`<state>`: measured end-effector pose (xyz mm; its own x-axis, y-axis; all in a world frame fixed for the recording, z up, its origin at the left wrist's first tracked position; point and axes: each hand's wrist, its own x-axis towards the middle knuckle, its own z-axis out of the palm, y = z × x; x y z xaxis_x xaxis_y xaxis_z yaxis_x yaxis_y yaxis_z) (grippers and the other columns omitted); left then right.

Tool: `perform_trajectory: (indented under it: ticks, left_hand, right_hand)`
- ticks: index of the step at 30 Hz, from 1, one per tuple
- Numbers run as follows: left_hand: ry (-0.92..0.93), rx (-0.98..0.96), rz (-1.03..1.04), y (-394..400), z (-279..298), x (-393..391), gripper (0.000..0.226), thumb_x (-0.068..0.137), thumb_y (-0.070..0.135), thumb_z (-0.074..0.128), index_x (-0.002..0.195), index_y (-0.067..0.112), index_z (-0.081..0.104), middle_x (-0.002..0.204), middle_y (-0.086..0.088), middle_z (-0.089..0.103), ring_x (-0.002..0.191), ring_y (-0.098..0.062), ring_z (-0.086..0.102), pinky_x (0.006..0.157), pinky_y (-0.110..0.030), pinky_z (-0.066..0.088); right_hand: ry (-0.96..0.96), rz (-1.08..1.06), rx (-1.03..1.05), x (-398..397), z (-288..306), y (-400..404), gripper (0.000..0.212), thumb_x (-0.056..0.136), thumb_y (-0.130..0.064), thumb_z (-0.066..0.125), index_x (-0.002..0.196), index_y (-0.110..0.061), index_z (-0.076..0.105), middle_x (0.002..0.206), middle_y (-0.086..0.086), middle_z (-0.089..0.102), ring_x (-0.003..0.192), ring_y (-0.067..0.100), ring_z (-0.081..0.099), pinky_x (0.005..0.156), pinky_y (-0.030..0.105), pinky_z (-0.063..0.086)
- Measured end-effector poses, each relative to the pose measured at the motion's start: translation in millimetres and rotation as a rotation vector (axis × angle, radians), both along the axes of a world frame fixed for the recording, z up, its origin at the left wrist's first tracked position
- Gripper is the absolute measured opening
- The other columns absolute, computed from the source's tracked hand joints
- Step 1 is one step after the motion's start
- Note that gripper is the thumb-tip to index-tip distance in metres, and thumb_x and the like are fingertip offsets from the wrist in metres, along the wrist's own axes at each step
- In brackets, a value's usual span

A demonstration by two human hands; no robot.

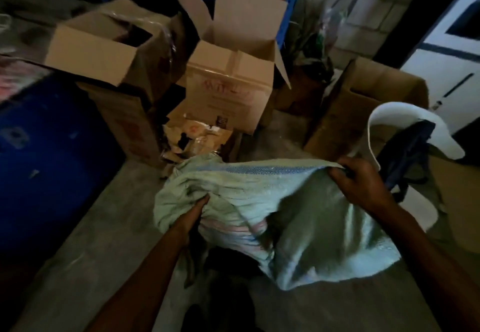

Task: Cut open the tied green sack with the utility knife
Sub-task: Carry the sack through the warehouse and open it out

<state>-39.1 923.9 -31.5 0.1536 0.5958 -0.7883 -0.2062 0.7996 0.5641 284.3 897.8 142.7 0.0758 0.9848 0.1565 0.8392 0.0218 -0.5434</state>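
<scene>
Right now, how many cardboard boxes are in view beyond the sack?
4, maybe more hidden. An upper left box sits on a lower box; an open-flapped centre box is behind the green sack; a right box stands beside the white chair.

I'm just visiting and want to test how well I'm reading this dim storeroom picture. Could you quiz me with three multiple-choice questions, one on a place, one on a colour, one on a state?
1. Where is the blue barrel?
A. left of the sack
B. right of the sack
C. inside a box

2. What colour is the sack?
A. red
B. pale green
C. black

3. What is the right hand doing?
A. hanging free
B. resting on a box
C. gripping the sack's edge

Answers: 1 A, the barrel fills the left side. 2 B, its woven cloth is pale green. 3 C, its fingers curl over the upper edge, while the left hand clutches the bunched cloth.
</scene>
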Motion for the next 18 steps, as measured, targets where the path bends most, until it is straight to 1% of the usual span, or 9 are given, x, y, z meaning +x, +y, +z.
perform_trajectory:
  ticks: [2,4,6,7,10,12,14,17,18]
  left_hand:
    - [0.077,-0.144,-0.079,11.4,-12.0,11.3,0.077,0.074,0.059,0.067,0.133,0.013,0.052,0.133,-0.016,0.056,0.116,-0.035,0.055,0.102,-0.048,0.043]
    - [0.117,-0.219,-0.101,17.9,-12.5,22.0,0.070,0.078,0.053,0.067,0.130,0.008,0.054,0.127,-0.019,0.057,0.110,-0.036,0.056,0.094,-0.043,0.047]
    - [0.169,-0.067,-0.041,24.4,-7.9,41.7,0.052,0.086,0.036,0.065,0.126,0.003,0.056,0.119,-0.019,0.061,0.095,-0.033,0.060,0.074,-0.033,0.047]
    - [0.256,0.049,-0.023,28.0,-6.9,55.2,0.048,0.086,0.026,0.067,0.125,0.000,0.057,0.119,-0.020,0.062,0.094,-0.034,0.062,0.071,-0.031,0.046]
    - [0.357,0.411,-0.169,29.9,9.8,98.7,0.064,0.075,0.011,0.078,0.132,0.006,0.050,0.135,-0.015,0.052,0.121,-0.030,0.053,0.092,-0.036,0.047]
    - [0.363,0.705,-0.422,26.4,25.4,130.3,0.082,0.068,0.019,0.085,0.139,0.018,0.043,0.142,-0.003,0.043,0.128,-0.016,0.043,0.105,-0.037,0.040]
    - [0.401,0.953,-0.653,22.3,35.3,160.5,0.089,0.066,0.032,0.085,0.141,0.018,0.040,0.142,0.000,0.042,0.129,-0.013,0.042,0.106,-0.031,0.037]
    - [0.520,1.033,-0.570,26.3,47.0,184.6,0.058,0.077,0.040,0.070,0.120,0.002,0.057,0.117,-0.021,0.062,0.110,-0.033,0.059,0.091,-0.039,0.047]
    - [0.545,1.040,-0.519,31.0,45.2,183.5,0.059,0.078,0.048,0.061,0.112,0.000,0.061,0.108,-0.024,0.065,0.104,-0.034,0.062,0.087,-0.043,0.048]
  right_hand:
    - [-0.023,0.039,-0.029,11.9,-2.0,7.4,0.017,0.076,-0.025,0.052,0.072,-0.014,0.065,0.060,0.006,0.060,0.057,0.015,0.056,0.055,0.028,0.040]
    - [-0.023,0.080,-0.076,18.2,-10.0,14.9,0.016,0.079,-0.020,0.057,0.067,-0.010,0.063,0.055,0.002,0.056,0.052,0.004,0.052,0.051,0.027,0.034]
    - [-0.057,0.085,-0.124,25.4,-22.5,24.2,0.018,0.082,-0.013,0.062,0.067,-0.004,0.064,0.058,0.008,0.061,0.056,0.005,0.054,0.055,0.030,0.039]
    - [-0.071,0.086,-0.141,29.0,-27.9,28.5,0.016,0.082,-0.012,0.063,0.071,-0.001,0.066,0.063,0.013,0.064,0.060,0.013,0.057,0.057,0.030,0.040]
    - [-0.076,0.110,-0.170,33.7,-36.6,38.8,0.014,0.082,-0.012,0.064,0.079,0.001,0.069,0.074,0.017,0.068,0.067,0.020,0.057,0.062,0.026,0.036]
    - [-0.089,0.169,-0.177,28.9,-36.9,44.8,0.014,0.082,-0.012,0.064,0.080,0.002,0.068,0.073,0.013,0.064,0.068,0.017,0.053,0.062,0.022,0.030]
    - [-0.100,0.222,-0.160,18.4,-34.8,50.1,0.013,0.082,-0.010,0.064,0.076,0.001,0.067,0.069,0.007,0.056,0.067,0.017,0.052,0.059,0.019,0.025]
    - [-0.052,0.278,-0.201,15.2,-36.8,57.6,0.011,0.079,-0.012,0.068,0.074,-0.002,0.069,0.069,0.013,0.063,0.067,0.015,0.055,0.061,0.024,0.032]
    - [-0.049,0.269,-0.237,17.6,-41.5,59.1,0.011,0.077,-0.017,0.071,0.075,-0.006,0.068,0.070,0.012,0.063,0.067,0.015,0.055,0.060,0.025,0.033]
